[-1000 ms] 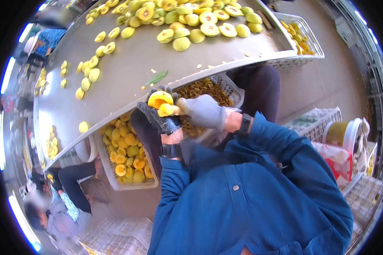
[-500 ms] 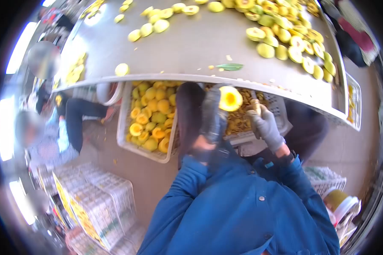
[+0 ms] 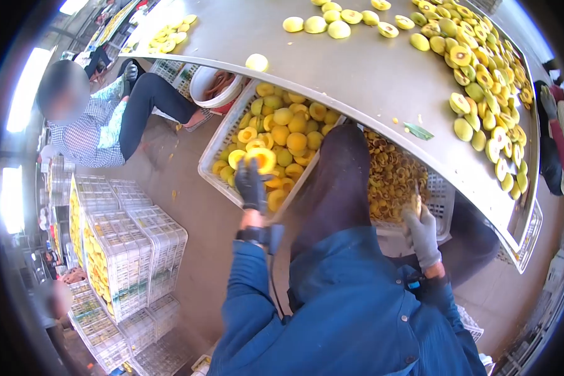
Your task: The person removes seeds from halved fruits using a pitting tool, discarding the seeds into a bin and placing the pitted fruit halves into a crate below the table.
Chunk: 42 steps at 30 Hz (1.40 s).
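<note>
My left hand (image 3: 251,186), in a dark glove, is over the white crate (image 3: 208,164) of pitted yellow peach halves. Its fingers are closed on the lower edge of a peach half (image 3: 262,160), whose hollow orange cut face points up. My right hand (image 3: 422,237), in a grey glove, grips a small tool (image 3: 416,202) with a wooden-looking handle and a thin tip. That hand is above the right side of a second crate (image 3: 443,202), which holds brown peach pits (image 3: 395,178).
A metal table (image 3: 357,81) spans the front, bearing uncut-looking and halved peaches (image 3: 476,81) and a green leaf (image 3: 418,131). Left of the crates stands a white bucket (image 3: 210,88). Stacked crates (image 3: 125,250) rise at lower left. Another person (image 3: 88,138) sits at the left.
My left hand has moved left with the peach half, from between my knees to over the fruit crate. My right hand keeps the tool, lower and away from the fruit. The view has turned left.
</note>
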Motion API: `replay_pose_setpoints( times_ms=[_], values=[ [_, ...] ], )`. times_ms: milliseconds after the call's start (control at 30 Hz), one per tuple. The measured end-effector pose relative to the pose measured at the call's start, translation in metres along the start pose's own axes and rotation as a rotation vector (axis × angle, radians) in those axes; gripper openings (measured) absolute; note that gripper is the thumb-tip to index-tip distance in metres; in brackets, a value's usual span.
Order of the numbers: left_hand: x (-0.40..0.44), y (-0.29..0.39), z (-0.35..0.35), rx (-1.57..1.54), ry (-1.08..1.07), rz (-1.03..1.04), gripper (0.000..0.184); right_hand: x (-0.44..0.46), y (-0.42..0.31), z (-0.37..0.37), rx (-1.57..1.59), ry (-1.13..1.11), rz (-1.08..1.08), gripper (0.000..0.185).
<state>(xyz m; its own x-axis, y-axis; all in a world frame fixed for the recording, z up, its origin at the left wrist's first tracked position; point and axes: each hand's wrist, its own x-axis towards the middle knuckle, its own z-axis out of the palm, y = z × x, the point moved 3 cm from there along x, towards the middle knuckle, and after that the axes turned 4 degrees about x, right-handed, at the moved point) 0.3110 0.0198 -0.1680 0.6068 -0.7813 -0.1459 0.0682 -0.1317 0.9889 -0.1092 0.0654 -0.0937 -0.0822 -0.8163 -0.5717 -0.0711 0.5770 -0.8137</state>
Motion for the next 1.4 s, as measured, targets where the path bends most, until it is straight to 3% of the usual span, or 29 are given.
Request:
replay_pose_setpoints(
  times_ms=[67,167,267,300,400,467,500,533,567,600,633,667,733,767,833,933,1033,1067,1133,1167,1300,1333,1367,1400],
  values=[
    [0.048,-0.005,-0.054,0.09,0.165,-0.053,0.036,0.002,0.012,-0.002,-0.039,0.031,0.045,0.023],
    [0.112,-0.038,-0.117,0.141,0.175,-0.064,0.035,0.006,0.032,-0.002,-0.038,0.04,0.121,0.023],
    [0.136,-0.068,-0.144,1.11,0.041,0.111,0.04,0.008,0.042,0.006,-0.063,0.011,0.173,0.023],
    [0.138,-0.067,-0.142,1.173,-0.138,-0.096,0.047,0.009,0.04,0.009,-0.074,-0.005,0.185,0.023],
    [0.156,-0.107,-0.144,1.3,-0.289,0.006,0.047,0.003,0.041,0.013,-0.107,-0.048,0.22,0.024],
    [0.156,-0.118,-0.151,0.976,-0.063,0.001,0.047,0.004,0.042,0.008,-0.115,-0.047,0.211,0.024],
    [0.158,-0.12,-0.156,1.097,0.061,0.214,0.046,0.002,0.043,0.007,-0.15,-0.043,0.194,0.023],
    [0.163,-0.118,-0.163,0.969,0.077,0.302,0.044,0.0,0.045,0.004,-0.181,-0.003,0.177,0.022],
    [0.166,-0.111,-0.149,0.825,0.079,0.384,0.043,-0.002,0.048,-0.003,-0.21,0.051,0.16,0.022],
    [0.142,-0.049,-0.105,0.895,0.115,0.43,0.04,0.0,0.056,-0.01,-0.238,0.046,0.138,0.024],
    [0.127,-0.015,-0.068,0.859,0.13,0.602,0.039,0.006,0.082,-0.019,-0.224,0.049,-0.018,0.026],
    [0.117,0.014,-0.036,0.821,0.169,0.769,0.038,0.007,0.083,-0.023,-0.211,0.049,0.149,0.028],
    [0.079,0.065,0.055,0.798,-0.04,0.984,0.037,0.009,0.083,-0.028,-0.198,0.036,0.057,0.03],
    [0.061,0.08,0.106,0.788,-0.166,0.967,0.035,0.006,0.073,-0.03,-0.146,0.037,0.071,0.032],
    [-0.006,0.127,0.22,0.54,-0.492,1.134,0.038,0.009,0.081,-0.038,-0.087,0.035,0.044,0.034],
    [-0.042,0.116,0.358,0.516,-0.744,1.353,0.05,-0.002,0.065,-0.05,-0.062,0.077,0.004,0.035],
    [-0.068,0.099,0.467,0.665,-0.718,1.462,0.074,-0.002,0.08,-0.059,-0.007,0.146,-0.157,0.034],
    [-0.066,0.091,0.493,0.769,-0.847,1.286,0.075,-0.004,0.078,-0.064,0.017,0.156,-0.179,0.034],
    [-0.066,0.068,0.53,0.965,-1.075,0.91,0.077,-0.008,0.073,-0.074,-0.09,0.144,-0.185,0.033],
    [-0.066,0.063,0.535,1.019,-1.023,1.102,0.08,-0.009,0.073,-0.079,-0.144,0.136,-0.197,0.033],
    [-0.063,0.061,0.517,0.641,-1.033,1.059,0.078,-0.016,0.043,-0.102,-0.164,0.187,-0.32,0.032],
    [-0.074,0.079,0.504,0.591,-1.048,1.133,0.079,-0.011,0.037,-0.105,-0.004,0.268,-0.432,0.032],
    [-0.086,0.101,0.49,0.539,-1.061,1.204,0.081,0.004,0.046,-0.107,0.092,0.267,-0.409,0.035],
    [-0.099,0.122,0.476,0.484,-1.075,1.275,0.082,-0.005,0.004,-0.118,0.192,0.309,-0.425,0.035]
  ],
)
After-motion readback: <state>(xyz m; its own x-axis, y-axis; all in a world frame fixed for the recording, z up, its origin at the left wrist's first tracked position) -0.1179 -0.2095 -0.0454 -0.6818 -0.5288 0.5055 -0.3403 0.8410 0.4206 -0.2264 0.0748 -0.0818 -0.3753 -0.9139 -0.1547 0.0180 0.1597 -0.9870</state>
